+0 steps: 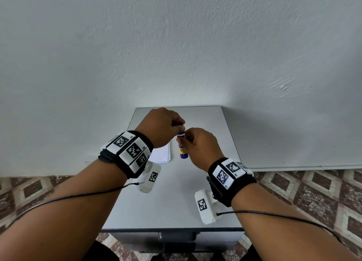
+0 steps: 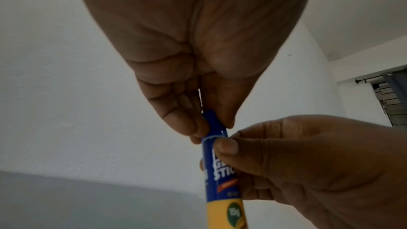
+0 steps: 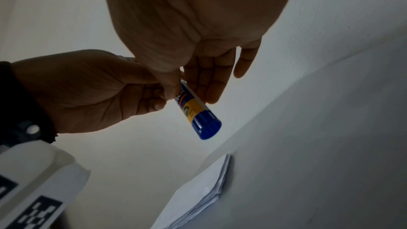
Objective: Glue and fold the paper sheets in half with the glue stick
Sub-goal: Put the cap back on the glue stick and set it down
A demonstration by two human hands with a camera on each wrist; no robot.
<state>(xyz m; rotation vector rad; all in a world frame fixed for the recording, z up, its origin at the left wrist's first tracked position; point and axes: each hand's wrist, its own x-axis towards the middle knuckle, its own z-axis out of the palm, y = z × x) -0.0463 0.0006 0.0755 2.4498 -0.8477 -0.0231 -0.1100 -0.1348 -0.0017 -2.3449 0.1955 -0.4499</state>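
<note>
A blue and yellow glue stick (image 1: 182, 147) (image 2: 222, 177) (image 3: 196, 109) is held upright above the grey table (image 1: 172, 202). My right hand (image 1: 197, 145) (image 3: 191, 83) pinches its barrel between thumb and fingers. My left hand (image 1: 166, 127) (image 2: 211, 123) pinches the blue cap (image 2: 214, 124) at the top end. A small stack of white paper sheets (image 1: 161, 154) (image 3: 198, 192) lies on the table, below and to the left of the stick, partly hidden by my left wrist.
The table stands against a white wall (image 1: 176, 45). Its front edge (image 1: 172, 230) is close to my body, with a dark handle below it. Patterned floor tiles (image 1: 313, 192) lie on both sides.
</note>
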